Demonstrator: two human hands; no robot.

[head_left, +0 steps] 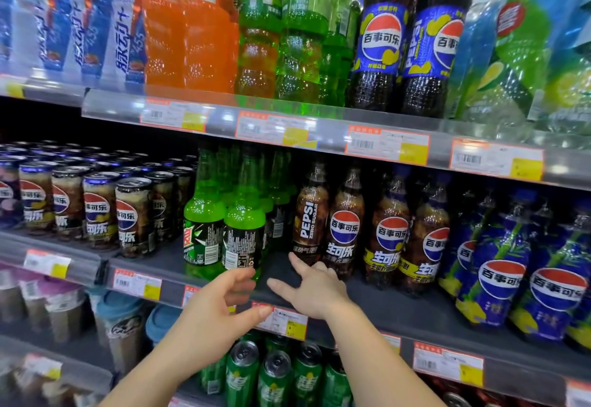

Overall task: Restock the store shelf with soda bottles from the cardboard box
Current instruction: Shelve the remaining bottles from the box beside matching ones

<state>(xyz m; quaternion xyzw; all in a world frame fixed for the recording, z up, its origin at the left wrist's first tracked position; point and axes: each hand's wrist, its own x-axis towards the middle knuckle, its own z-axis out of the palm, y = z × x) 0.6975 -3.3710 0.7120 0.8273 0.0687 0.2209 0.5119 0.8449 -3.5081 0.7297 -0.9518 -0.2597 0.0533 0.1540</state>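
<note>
Left hand (pixel 220 306): fingers loosely curved, wide, holding nothing, just below the front green bottle (pixel 244 230).
Right hand (pixel 315 288): fingers spread, empty, right of that bottle.
Risk: a stray knuckle could tip it off the shelf (pixel 399 314).
Look: green, dark label, upright at the shelf's front edge.

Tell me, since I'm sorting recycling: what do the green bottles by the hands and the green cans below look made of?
Green bottles: probably clear, glossy green-tinted plastic; light shows through, with a printed film label. Green cans: likely metal, with silvery pull-tab tops.
</note>
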